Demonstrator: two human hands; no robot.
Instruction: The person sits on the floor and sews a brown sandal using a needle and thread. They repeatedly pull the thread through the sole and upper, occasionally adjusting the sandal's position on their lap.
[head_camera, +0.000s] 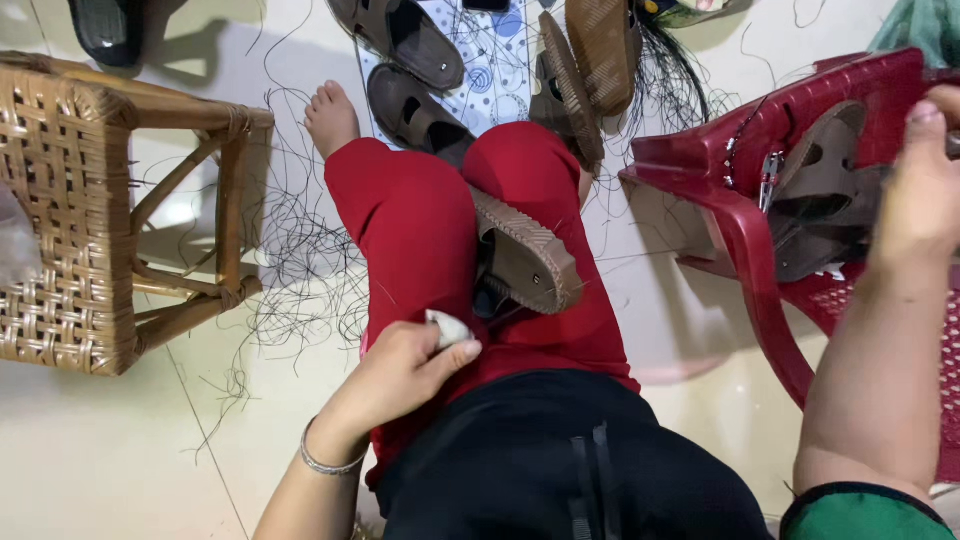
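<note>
My left hand (400, 375) rests on my red-trousered thigh, fingers closed on a small whitish lump (449, 329). A brown sandal (525, 260) lies sole-up between my knees. My right hand (925, 190) reaches to the right and grips another brown sandal (815, 195) lying on the seat of a dark red plastic chair (745, 240). A small metal tool (770, 172) lies on the chair beside that sandal.
A woven cane stool (70, 210) stands at left. Several brown sandals (415, 105) lie on a patterned mat (495, 60) beyond my bare foot (330, 115). Loose black threads (300, 260) are strewn over the pale floor.
</note>
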